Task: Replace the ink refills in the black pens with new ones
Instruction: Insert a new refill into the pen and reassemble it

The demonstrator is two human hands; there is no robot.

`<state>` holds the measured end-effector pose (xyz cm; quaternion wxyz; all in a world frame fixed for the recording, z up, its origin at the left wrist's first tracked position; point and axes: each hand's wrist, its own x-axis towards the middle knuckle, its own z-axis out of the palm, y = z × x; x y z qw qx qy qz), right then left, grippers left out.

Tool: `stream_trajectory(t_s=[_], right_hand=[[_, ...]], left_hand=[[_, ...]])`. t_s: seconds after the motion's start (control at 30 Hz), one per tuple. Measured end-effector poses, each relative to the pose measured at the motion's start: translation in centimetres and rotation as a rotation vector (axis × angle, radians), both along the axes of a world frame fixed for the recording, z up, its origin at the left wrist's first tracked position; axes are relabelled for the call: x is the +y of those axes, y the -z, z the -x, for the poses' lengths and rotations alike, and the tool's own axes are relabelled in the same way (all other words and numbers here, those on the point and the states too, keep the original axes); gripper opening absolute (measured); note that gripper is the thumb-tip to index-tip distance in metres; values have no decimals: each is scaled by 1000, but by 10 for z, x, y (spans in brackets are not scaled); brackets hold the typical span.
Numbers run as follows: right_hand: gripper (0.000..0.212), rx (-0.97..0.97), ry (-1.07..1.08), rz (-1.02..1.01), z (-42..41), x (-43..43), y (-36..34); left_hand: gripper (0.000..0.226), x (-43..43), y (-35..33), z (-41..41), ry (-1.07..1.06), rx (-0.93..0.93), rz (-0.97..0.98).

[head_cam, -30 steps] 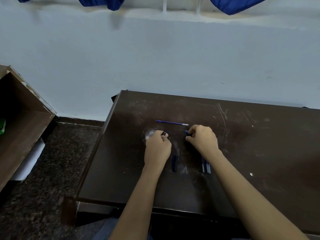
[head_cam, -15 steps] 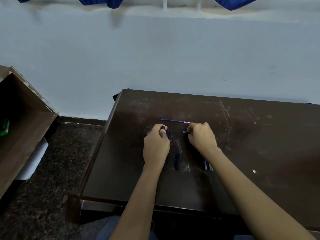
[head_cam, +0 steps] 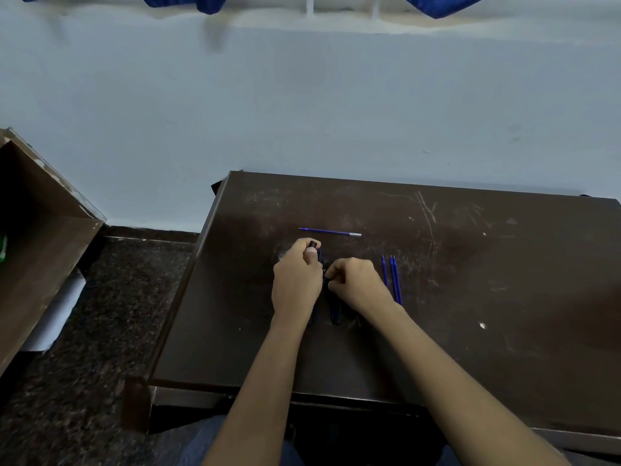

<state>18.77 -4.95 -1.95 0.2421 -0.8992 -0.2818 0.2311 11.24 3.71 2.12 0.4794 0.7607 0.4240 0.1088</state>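
Drawn back toward the body since a moment ago, the right hand (head_cam: 358,284) now sits close beside the left hand (head_cam: 297,280). Both rest on the scratched dark brown wooden desk (head_cam: 470,297). The left hand is fisted round a black pen barrel (head_cam: 313,244), whose end pokes out above the thumb. The right hand's curled fingers pinch the top of a second black pen (head_cam: 336,312) lying between the hands. Three thin blue refills (head_cam: 391,277) lie just right of it, and a single blue refill (head_cam: 329,232) lies crosswise beyond.

Hands (head_cam: 297,280) around black pens (head_cam: 336,311) on desk (head_cam: 470,297)
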Motion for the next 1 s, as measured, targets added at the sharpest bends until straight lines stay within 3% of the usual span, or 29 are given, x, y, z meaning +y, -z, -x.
stream_trajectory(t_s=[0.17, 0.27, 0.37, 0.8, 0.93, 1.0], right_hand=[[10, -91, 335, -99, -12, -27, -11], [4, -111, 495, -22, -23, -53, -14], [13, -40, 556, 47, -29, -70, -10], [24, -106, 400, 286, -20, -44, -12], [24, -122, 359, 288, -16, -39, -15], [23, -116, 354, 186, -16, -36, -16]], left_hand=[[29, -2, 0, 1, 1, -29, 15], [29, -2, 0, 1, 17, -24, 8], [30, -1, 0, 1, 12, -4, 14], [25, 1, 4, 0, 42, 78, 8], [30, 0, 4, -1, 70, 46, 27], [30, -1, 3, 0, 97, 20, 36]])
